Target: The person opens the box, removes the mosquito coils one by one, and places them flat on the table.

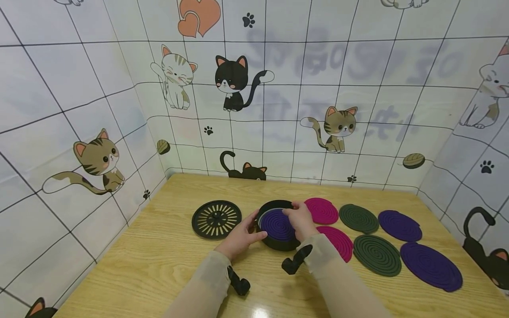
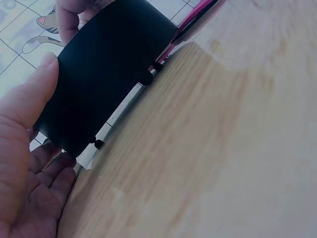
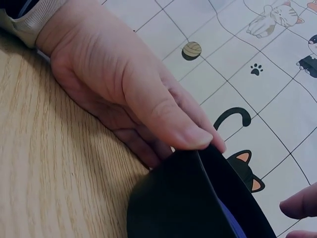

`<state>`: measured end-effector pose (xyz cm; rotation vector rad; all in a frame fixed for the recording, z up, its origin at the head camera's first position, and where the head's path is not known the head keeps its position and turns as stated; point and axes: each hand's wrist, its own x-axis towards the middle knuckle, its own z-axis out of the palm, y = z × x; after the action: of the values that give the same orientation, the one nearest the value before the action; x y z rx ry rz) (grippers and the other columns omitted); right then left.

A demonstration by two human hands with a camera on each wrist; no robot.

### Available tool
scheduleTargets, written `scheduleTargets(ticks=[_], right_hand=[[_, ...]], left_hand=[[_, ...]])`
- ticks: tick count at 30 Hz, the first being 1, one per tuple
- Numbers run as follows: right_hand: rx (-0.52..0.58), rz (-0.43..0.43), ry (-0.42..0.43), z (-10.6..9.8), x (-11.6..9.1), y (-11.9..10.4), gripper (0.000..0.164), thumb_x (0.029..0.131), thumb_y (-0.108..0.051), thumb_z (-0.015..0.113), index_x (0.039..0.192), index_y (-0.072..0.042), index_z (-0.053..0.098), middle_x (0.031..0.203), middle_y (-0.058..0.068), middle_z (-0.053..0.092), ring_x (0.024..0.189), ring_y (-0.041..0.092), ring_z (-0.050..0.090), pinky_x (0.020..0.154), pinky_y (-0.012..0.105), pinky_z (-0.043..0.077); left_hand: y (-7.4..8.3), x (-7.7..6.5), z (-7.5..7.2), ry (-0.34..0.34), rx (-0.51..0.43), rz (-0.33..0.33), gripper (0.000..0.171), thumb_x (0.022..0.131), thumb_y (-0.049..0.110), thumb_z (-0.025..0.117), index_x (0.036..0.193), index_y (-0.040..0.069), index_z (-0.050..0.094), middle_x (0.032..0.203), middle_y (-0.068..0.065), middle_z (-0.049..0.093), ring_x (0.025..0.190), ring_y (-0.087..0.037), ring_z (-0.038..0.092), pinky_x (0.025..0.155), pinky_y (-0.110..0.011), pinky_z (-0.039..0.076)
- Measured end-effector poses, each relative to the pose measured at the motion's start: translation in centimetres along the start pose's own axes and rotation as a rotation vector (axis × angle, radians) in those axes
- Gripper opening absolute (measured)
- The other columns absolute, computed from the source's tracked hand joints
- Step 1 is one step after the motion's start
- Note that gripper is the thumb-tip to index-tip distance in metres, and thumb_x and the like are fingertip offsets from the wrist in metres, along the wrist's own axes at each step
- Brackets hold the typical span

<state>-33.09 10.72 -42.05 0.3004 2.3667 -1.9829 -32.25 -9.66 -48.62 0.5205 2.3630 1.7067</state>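
Observation:
Between the two hands sits a round black mosquito coil holder [image 1: 274, 245] with low sides and small feet under its base. A purple mosquito coil [image 1: 277, 224] lies inside it, within a pale inner ring. My left hand [image 1: 241, 238] holds the holder's left side; in the left wrist view its thumb [image 2: 35, 91] presses the side wall while the fingers curl by the base. On the right, my right hand [image 1: 302, 221] grips the rim, thumb [image 3: 171, 121] on top and the other fingers partly hidden behind the wall.
A black slotted lid [image 1: 216, 219] with a centre knob lies left of the holder. To the right lie pink coils [image 1: 321, 210], green coils [image 1: 377, 255] and purple coils [image 1: 431, 266], two of each colour. A cat-patterned cloth wall [image 1: 278, 101] encloses the wooden table [image 1: 159, 265].

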Motion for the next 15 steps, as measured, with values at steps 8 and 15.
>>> scheduleTargets(ticks=[8, 15], right_hand=[[-0.007, 0.003, 0.005, 0.45, -0.21, 0.09, 0.057, 0.095, -0.012, 0.056, 0.144, 0.004, 0.032, 0.15, 0.026, 0.026, 0.131, 0.042, 0.036, 0.107, 0.054, 0.033], [0.006, -0.003, -0.006, 0.46, -0.14, 0.2, 0.056, 0.095, -0.011, 0.055, 0.144, 0.003, 0.033, 0.149, 0.024, 0.027, 0.133, 0.043, 0.032, 0.108, 0.055, 0.029]], left_hand=[[0.07, -0.09, 0.0, 0.002, 0.005, 0.0, 0.085, 0.088, 0.039, 0.07, 0.155, 0.021, 0.021, 0.153, -0.007, 0.033, 0.139, -0.024, 0.033, 0.113, -0.043, 0.027], [0.21, -0.19, 0.0, -0.003, 0.005, 0.002, 0.084, 0.089, 0.038, 0.07, 0.155, 0.02, 0.021, 0.152, -0.008, 0.035, 0.138, -0.025, 0.035, 0.112, -0.043, 0.028]])
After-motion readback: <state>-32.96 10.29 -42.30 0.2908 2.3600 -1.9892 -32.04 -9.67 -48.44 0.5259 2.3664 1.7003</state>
